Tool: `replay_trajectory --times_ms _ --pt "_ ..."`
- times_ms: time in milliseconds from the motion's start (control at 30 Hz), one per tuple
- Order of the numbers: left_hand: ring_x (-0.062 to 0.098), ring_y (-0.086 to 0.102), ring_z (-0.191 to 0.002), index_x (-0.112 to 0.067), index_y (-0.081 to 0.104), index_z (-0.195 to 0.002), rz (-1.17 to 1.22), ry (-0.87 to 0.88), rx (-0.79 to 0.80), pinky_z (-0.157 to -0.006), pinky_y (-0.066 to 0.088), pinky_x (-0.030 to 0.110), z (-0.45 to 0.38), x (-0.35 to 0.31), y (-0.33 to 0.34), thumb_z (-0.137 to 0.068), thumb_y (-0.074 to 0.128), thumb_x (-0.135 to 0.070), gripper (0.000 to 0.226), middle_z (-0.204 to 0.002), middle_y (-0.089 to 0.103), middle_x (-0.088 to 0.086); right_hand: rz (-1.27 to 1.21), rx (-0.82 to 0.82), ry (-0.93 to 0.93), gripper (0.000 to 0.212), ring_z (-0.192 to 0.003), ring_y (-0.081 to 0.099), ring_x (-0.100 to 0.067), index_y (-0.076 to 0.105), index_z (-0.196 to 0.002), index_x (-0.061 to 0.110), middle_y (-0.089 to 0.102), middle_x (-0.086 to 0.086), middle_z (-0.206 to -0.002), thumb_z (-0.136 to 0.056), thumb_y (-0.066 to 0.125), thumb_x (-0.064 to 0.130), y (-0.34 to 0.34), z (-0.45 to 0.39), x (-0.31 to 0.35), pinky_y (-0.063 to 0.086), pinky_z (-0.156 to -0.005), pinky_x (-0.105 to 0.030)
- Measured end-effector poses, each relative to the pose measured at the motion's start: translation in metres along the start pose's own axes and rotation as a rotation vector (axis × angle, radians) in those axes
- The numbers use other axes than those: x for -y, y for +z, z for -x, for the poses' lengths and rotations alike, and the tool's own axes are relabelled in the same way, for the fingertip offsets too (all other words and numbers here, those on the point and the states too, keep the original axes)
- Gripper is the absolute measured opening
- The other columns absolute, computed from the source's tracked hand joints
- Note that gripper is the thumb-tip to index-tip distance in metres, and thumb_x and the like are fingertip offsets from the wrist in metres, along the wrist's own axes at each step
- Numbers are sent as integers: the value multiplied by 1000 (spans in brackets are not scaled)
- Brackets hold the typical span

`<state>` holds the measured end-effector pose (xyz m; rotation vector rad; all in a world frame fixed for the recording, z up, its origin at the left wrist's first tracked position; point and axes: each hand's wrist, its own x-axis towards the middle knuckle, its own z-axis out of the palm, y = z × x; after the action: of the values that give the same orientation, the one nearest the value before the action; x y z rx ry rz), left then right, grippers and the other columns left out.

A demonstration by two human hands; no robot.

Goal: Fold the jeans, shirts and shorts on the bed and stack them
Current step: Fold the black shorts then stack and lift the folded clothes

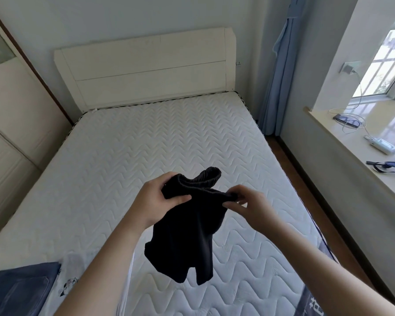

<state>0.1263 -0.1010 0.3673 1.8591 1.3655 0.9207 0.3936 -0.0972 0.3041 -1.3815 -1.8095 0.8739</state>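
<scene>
The black shorts [183,236] hang in the air between the two hands, held up by the waistband above the bed [146,144], their legs dangling below the wrists. The left hand [155,201] grips one end of the waistband, thumb curled over the front of the cloth; the right hand [251,206] pinches the other end between thumb and fingertips. The fabric looks soft and matte, the elastic band gathered into ruffles — part of it loops up beyond the hands. Both forearms reach forward, bare. The mattress under them is white, quilted in zigzag lines. Below the left forearm lie folded blue jeans [18,290] — beside them a white printed shirt [71,277].
</scene>
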Motion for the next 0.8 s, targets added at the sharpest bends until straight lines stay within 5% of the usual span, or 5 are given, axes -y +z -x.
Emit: replay_trajectory --times_ms 267,433,567,667,800 --pt "9 67 -96 -33 66 -104 127 -58 128 -86 48 25 7 9 -11 -72 73 -50 37 -98 71 -7 127 105 -133 37 -96 53 -3 69 -109 21 56 6 -109 -77 82 33 13 4 2 42 -90 -16" --pt "11 67 -101 -36 66 -103 191 -106 195 -89 50 24 10 9 -15 -76 71 -48 30 -103 72 -5 47 -132 -246 25 -123 51 -11 68 -93 15 46 1 -138 -76 83 24 16 4 4 43 -102 -32" --pt "12 67 -103 -34 67 -105 269 -120 271 -86 50 20 13 6 -26 -78 71 -40 28 -104 71 -3 -209 140 -229 30 -144 28 -4 61 -87 24 32 6 -156 -74 79 45 4 -5 8 28 -114 -22" --pt "16 66 -102 -26 68 -107 332 -126 313 -85 50 23 14 5 -30 -83 72 -29 25 -103 70 1 -473 303 -219 29 -138 42 -15 59 -83 22 58 -3 -136 -74 83 36 2 -9 13 35 -110 -35" --pt "16 67 -103 -26 68 -107 329 -133 251 -85 50 22 16 6 -29 -86 69 -23 21 -104 71 0 -540 226 -159 28 -81 59 -8 59 -78 29 62 11 -80 -73 83 42 7 -9 17 46 -76 -21"
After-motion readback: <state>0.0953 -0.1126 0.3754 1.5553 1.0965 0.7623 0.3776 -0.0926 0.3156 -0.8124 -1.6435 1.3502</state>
